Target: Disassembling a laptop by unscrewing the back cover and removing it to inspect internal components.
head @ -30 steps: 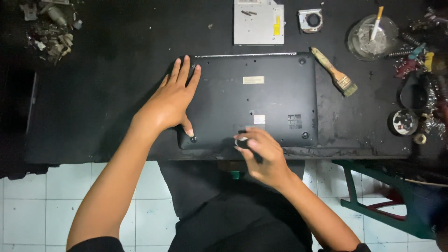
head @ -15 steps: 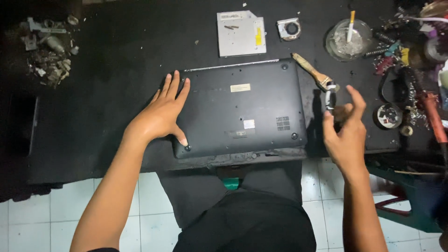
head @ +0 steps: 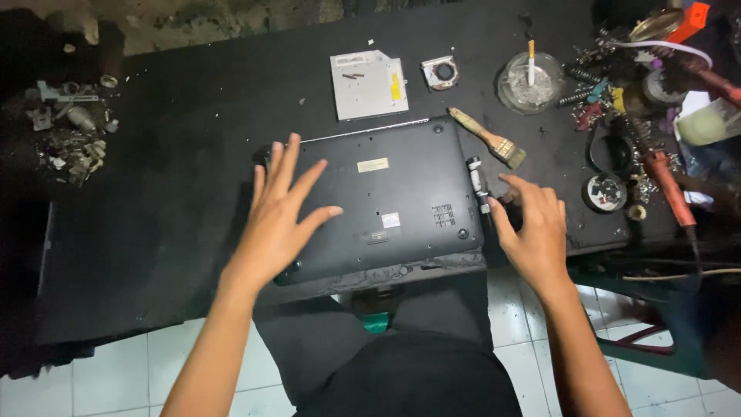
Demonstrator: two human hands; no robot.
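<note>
A black laptop [head: 390, 197] lies bottom side up on the dark table [head: 177, 154]. My left hand [head: 282, 212] rests flat on its left part, fingers spread, holding nothing. My right hand [head: 532, 228] hovers just off the laptop's right edge with its fingers apart and nothing in them. A small black screwdriver [head: 478, 184] lies on the table between the laptop's right edge and my right thumb.
Behind the laptop lie a white optical drive [head: 367, 83], a small fan [head: 441, 72], a glass ashtray [head: 529, 81] and a paintbrush [head: 488, 139]. Tools and cables crowd the right side [head: 641, 131]. Scrap parts [head: 69, 131] sit at left. Tiled floor below.
My right hand came down from a raised position and set the screwdriver on the table beside the laptop. My left hand stayed on the laptop, fingers now spread wider.
</note>
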